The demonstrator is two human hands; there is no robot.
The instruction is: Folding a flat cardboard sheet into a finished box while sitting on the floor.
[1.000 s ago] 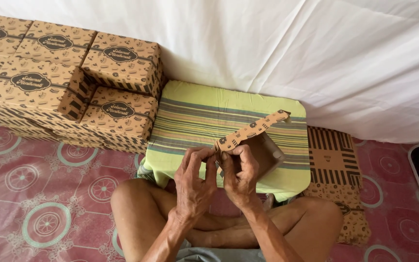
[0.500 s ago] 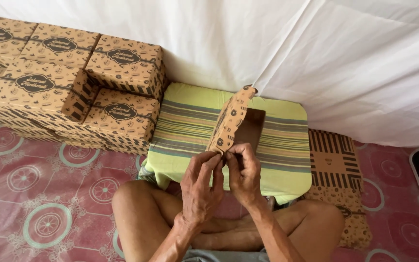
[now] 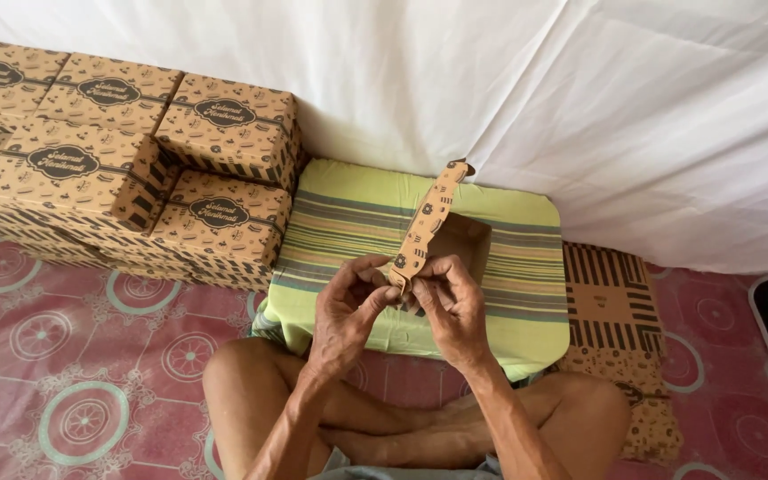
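— What are the two hands holding?

— The left hand (image 3: 348, 307) and the right hand (image 3: 449, 302) both pinch the low end of a brown printed cardboard box piece (image 3: 428, 227). It sticks up and away from the fingers, maybe so its flap can bend.

— What is under it?

— A green striped cushion (image 3: 340, 222), just past the hands. To the left is a stack of brown printed closed boxes (image 3: 135, 178). To the right, flat brown cardboard sheets (image 3: 611, 307) lie on the floor.

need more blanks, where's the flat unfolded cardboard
In the head view, the flat cardboard lies on the floor at right, tucked beside the striped cushion.
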